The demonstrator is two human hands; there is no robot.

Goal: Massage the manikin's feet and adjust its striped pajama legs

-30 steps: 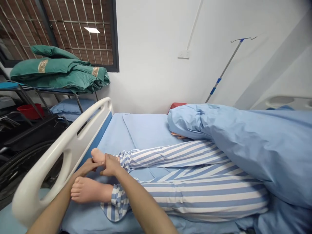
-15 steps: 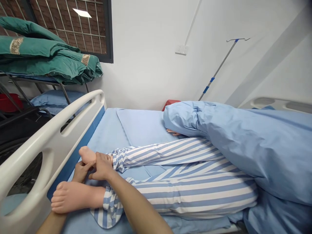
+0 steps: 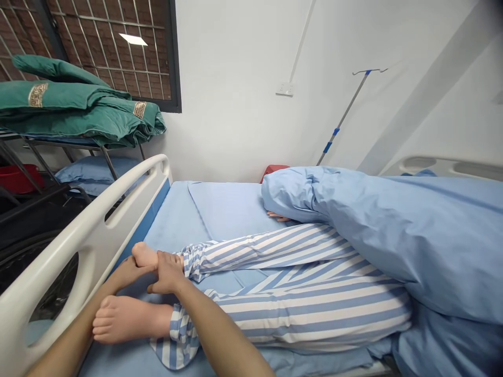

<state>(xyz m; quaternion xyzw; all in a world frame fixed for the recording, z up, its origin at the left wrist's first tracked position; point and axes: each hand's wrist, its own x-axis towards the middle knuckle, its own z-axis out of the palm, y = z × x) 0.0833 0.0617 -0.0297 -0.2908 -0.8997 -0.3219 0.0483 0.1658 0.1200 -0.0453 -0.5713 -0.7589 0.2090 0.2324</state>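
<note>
Two manikin-like legs in blue-and-white striped trousers point(image 3: 298, 309) lie on the bed, their bare feet toward the bed's end board. My right hand point(image 3: 168, 273) is closed over the ankle of the far foot point(image 3: 143, 255), just below the gathered cuff. Against the near side of that same foot lies my left hand point(image 3: 131, 273), its thumb along the foot and its other fingers partly hidden. The near foot point(image 3: 129, 318) rests untouched between my forearms, toes to the left. A hand point(image 3: 278, 216) shows from under the blue quilt point(image 3: 377, 225).
A white end board point(image 3: 90, 230) borders the bed at left. Beyond it are folded green bedding point(image 3: 78, 115), a red basin point(image 3: 19, 178) and a dark wheelchair point(image 3: 31, 225). An IV pole point(image 3: 346, 115) stands behind the quilt, near a red object point(image 3: 273, 170).
My left forearm has come out from beneath the near foot and now passes beyond its toes. My right hand stays at the far ankle. The view has tilted up slightly.
</note>
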